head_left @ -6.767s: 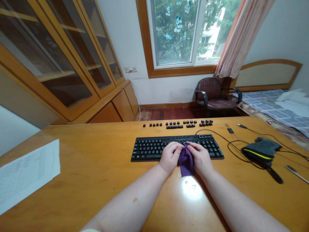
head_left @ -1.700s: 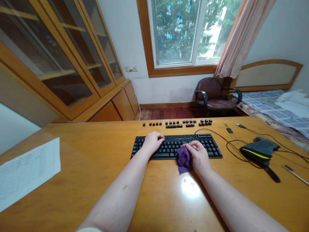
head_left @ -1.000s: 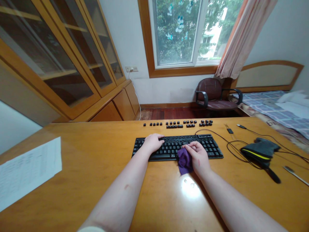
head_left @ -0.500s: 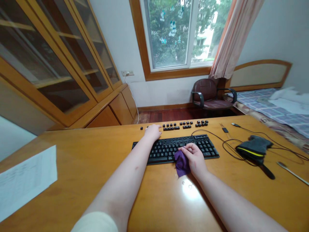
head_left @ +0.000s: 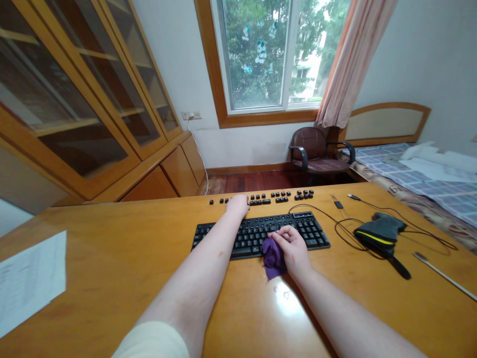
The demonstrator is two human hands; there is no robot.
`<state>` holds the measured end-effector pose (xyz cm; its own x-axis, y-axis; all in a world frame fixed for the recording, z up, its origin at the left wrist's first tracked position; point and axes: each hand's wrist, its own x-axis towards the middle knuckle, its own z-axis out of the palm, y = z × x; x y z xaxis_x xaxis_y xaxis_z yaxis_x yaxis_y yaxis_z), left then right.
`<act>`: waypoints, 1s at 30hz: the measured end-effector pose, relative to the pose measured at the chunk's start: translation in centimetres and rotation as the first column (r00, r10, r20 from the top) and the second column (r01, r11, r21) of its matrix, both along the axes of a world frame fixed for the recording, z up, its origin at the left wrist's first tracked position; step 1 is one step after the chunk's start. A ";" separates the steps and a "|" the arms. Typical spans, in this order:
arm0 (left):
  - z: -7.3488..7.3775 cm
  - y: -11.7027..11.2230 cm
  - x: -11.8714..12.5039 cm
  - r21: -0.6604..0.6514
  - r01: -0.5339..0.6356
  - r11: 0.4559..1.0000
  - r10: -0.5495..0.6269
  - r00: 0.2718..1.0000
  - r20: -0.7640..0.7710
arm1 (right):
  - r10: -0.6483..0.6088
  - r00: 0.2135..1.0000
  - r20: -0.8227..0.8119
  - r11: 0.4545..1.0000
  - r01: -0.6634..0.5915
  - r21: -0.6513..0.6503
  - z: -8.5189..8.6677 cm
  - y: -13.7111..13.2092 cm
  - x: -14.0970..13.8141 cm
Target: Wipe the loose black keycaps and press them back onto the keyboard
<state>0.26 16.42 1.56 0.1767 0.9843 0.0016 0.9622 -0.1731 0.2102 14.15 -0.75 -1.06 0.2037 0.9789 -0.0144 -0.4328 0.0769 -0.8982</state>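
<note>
A black keyboard [head_left: 312, 229] lies on the desk in front of me, with keycaps off along its top row. Over its middle, my right hand [head_left: 292, 246] pinches a crumpled purple cloth [head_left: 274, 258], which hangs past the keyboard's near edge. My left hand [head_left: 237, 206] reaches across the keyboard to the loose black keycaps [head_left: 266, 201] lined up near the desk's far edge. Its fingers point down among them, mostly hidden behind the back of the hand, so any keycap in them cannot be made out. My left forearm covers part of the keyboard.
Right of the keyboard lie its cable [head_left: 337, 229], a small black piece [head_left: 338, 204], a grey brush-like tool with a yellow stripe [head_left: 379, 233] and a thin white-handled brush [head_left: 443, 273]. Printed paper [head_left: 33, 278] lies at left. Beyond the desk stands a chair [head_left: 311, 149].
My left hand has shifted slightly right along the keycaps, its fingers now lower and less visible. My right hand keeps hold of the cloth. The camera view has swung a little.
</note>
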 end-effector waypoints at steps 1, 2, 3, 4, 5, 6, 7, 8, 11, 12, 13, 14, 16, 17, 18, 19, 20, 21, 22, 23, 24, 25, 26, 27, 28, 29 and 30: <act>0.1 -0.3 -0.1 0.011 0.000 1.000 0.000 1.000 0.012 | 0.002 1.000 -0.009 1.000 -0.002 0.002 -0.1 0.1 0.0; 0.3 -0.8 -0.2 0.026 -0.001 1.000 0.000 1.000 0.028 | 0.001 1.000 -0.020 1.000 -0.001 0.004 -0.2 0.1 0.0; 0.5 -1.3 -0.3 0.042 -0.002 0.999 0.001 0.999 0.045 | -0.008 0.999 -0.032 1.000 0.008 0.007 -0.3 0.2 -0.1; 0.7 -2.0 -0.3 0.062 -0.004 0.998 0.000 0.998 0.065 | -0.024 0.999 -0.043 1.000 0.025 0.008 -0.3 0.3 -0.1; 1.0 -2.9 -0.4 0.084 -0.007 0.996 -0.001 0.996 0.093 | -0.045 0.998 -0.052 0.999 0.046 0.006 -0.4 0.4 -0.1; 1.2 -3.9 -0.4 0.105 -0.008 0.994 -0.005 0.993 0.119 | -0.067 0.996 -0.058 0.998 0.067 0.003 -0.4 0.5 -0.1; 1.4 -5.1 -0.3 0.132 -0.006 0.991 -0.016 0.987 0.161 | -0.081 0.995 -0.060 0.997 0.081 0.000 -0.4 0.6 -0.1; 1.5 -6.3 -0.3 0.171 0.004 0.985 -0.052 0.958 0.280 | -0.085 0.995 -0.059 0.996 0.085 0.002 -0.4 0.6 -0.1; 1.7 -10.4 -0.1 0.240 0.036 0.970 -0.154 0.856 0.493 | -0.067 0.998 -0.020 0.997 0.067 0.032 -0.3 0.5 0.0; 1.6 -11.7 0.0 0.263 0.028 0.965 -0.170 0.826 0.537 | -0.067 0.998 0.011 0.997 0.067 0.046 -0.2 0.4 0.1; 1.5 -12.9 0.0 0.287 0.027 0.958 -0.192 0.802 0.566 | -0.074 0.996 0.048 0.996 0.071 0.055 -0.2 0.3 0.1; 1.3 -13.9 0.0 0.309 0.032 0.950 -0.217 0.781 0.586 | -0.084 0.993 0.086 0.995 0.079 0.059 -0.2 0.3 0.2; 0.7 -15.4 0.1 0.337 0.011 0.941 -0.233 0.746 0.624 | -0.104 0.983 0.149 0.994 0.097 0.057 -0.3 0.2 0.4; 0.3 -15.9 0.1 0.341 0.003 0.940 -0.238 0.723 0.649 | -0.111 0.979 0.172 0.993 0.103 0.054 -0.3 0.2 0.4; 0.0 -16.2 0.3 0.340 -0.004 0.940 -0.241 0.698 0.674 | -0.115 0.975 0.190 0.993 0.107 0.050 -0.3 0.3 0.5; -0.4 -16.4 0.4 0.335 -0.007 0.942 -0.242 0.675 0.697 | -0.116 0.972 0.206 0.993 0.109 0.046 -0.4 0.3 0.6; -0.7 -16.5 0.5 0.327 -0.010 0.945 -0.241 0.654 0.717 | -0.115 0.969 0.219 0.993 0.109 0.041 -0.4 0.4 0.7; -1.0 -16.5 0.7 0.318 -0.005 0.948 -0.242 0.638 0.731 | -0.114 0.968 0.225 0.993 0.109 0.037 -0.3 0.4 0.8; -1.3 -16.5 0.8 0.311 0.008 0.950 -0.248 0.625 0.740 | -0.113 0.968 0.222 0.994 0.109 0.029 -0.3 0.4 0.8; -1.5 -16.4 0.9 0.307 0.023 0.952 -0.256 0.613 0.748 | -0.113 0.971 0.209 0.994 0.111 0.021 -0.2 0.4 0.9; -1.7 -16.4 1.0 0.304 0.034 0.952 -0.263 0.601 0.755 | -0.107 0.976 0.188 0.994 0.107 0.011 -0.2 0.4 0.9; -1.8 -16.3 1.0 0.303 0.039 0.952 -0.267 0.586 0.765 | -0.095 0.982 0.160 0.995 0.096 0.000 -0.1 0.4 0.9; -1.9 -16.1 0.9 0.302 0.036 0.953 -0.268 0.570 0.777 | -0.080 0.988 0.130 0.997 0.083 -0.011 0.0 0.3 0.8; -1.9 -16.0 0.9 0.302 0.030 0.953 -0.266 0.556 0.787 | -0.067 0.993 0.098 0.997 0.069 -0.018 0.1 0.3 0.8; -1.9 -15.9 0.9 0.306 0.021 0.952 -0.267 0.547 0.793 | -0.060 0.996 0.066 0.998 0.061 -0.020 0.1 0.2 0.7; -1.8 -15.8 0.8 0.317 0.015 0.948 -0.273 0.545 0.793 | -0.058 0.998 0.035 0.998 0.058 -0.016 0.1 0.2 0.6; -1.7 -15.8 0.8 0.334 0.013 0.943 -0.286 0.549 0.786 | -0.059 0.998 0.008 0.998 0.059 -0.007 0.1 0.2 0.6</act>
